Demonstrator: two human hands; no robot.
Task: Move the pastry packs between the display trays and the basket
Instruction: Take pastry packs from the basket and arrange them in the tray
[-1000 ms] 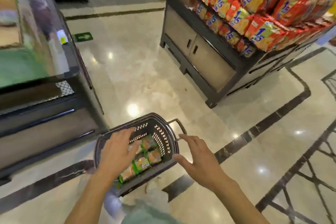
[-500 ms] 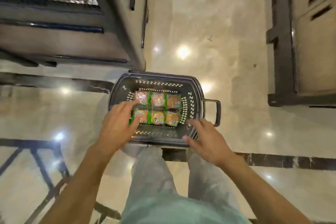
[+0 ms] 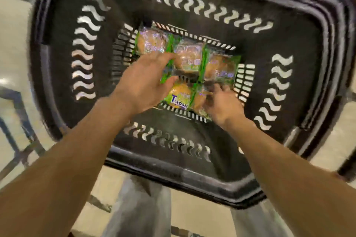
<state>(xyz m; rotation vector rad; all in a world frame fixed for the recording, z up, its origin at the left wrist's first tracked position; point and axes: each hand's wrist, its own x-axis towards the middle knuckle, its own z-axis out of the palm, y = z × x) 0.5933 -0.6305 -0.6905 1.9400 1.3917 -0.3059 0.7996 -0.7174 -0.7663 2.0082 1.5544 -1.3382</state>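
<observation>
The person bends over a black plastic shopping basket (image 3: 192, 4) that stands on the pale polished floor (image 3: 13, 48), and both bare arms reach down into it. On the bottom of the basket lie the pastry packs (image 3: 189, 57), clear wrappers with green edges and golden buns inside, set close together in two rows so that they touch each other. Three packs are in the far row. In the near row I can see a pack with blue letters (image 3: 179, 97) and one more pack just right of it, partly covered.

The left hand (image 3: 142, 81) is over the left side of the packs. Its thumb and fingers are curved toward the green edge of one pack, but the picture is blurred and I cannot tell if it really grips the pack or only touches it. The right hand (image 3: 221, 102) lies on the near right pack with its fingers bent onto the wrapper; whether it has hold of it I cannot tell either.

The person's grey trousers (image 3: 140, 208) show below the near rim of the basket.
</observation>
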